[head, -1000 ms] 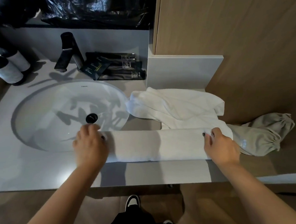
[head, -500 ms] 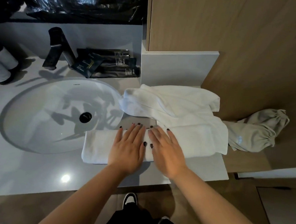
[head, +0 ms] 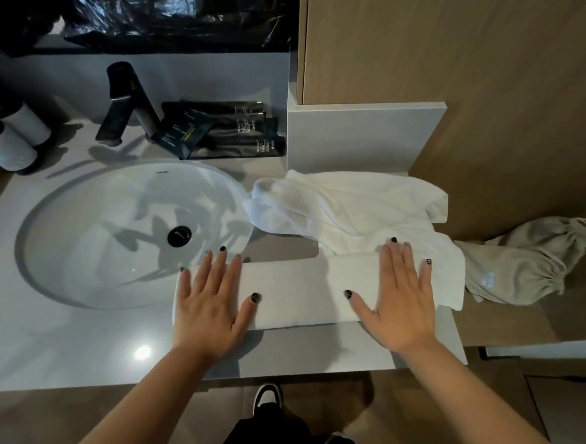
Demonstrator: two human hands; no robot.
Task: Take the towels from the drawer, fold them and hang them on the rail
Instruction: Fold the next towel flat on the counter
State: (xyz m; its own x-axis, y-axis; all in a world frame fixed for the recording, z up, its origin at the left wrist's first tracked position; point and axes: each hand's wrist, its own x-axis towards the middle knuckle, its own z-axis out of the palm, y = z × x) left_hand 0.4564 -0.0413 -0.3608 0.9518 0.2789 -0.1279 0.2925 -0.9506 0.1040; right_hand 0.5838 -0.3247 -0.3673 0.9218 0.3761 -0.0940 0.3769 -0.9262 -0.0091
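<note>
Flat, both hands (head: 211, 306) press the folded towel (head: 301, 287) near the counter edge (head: 310, 363).

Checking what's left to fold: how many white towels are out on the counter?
2: a folded white towel strip under both flat hands, and a crumpled white towel behind it. Others may be hidden.

Both forearms are bare with no sleeves in view, the left hand (head: 211, 306) and right hand (head: 401, 304) have dark polished nails, a few with a pale speckled pattern, and below are dark trousers (head: 272, 433) and a black-and-white shoe (head: 267, 393).
</note>
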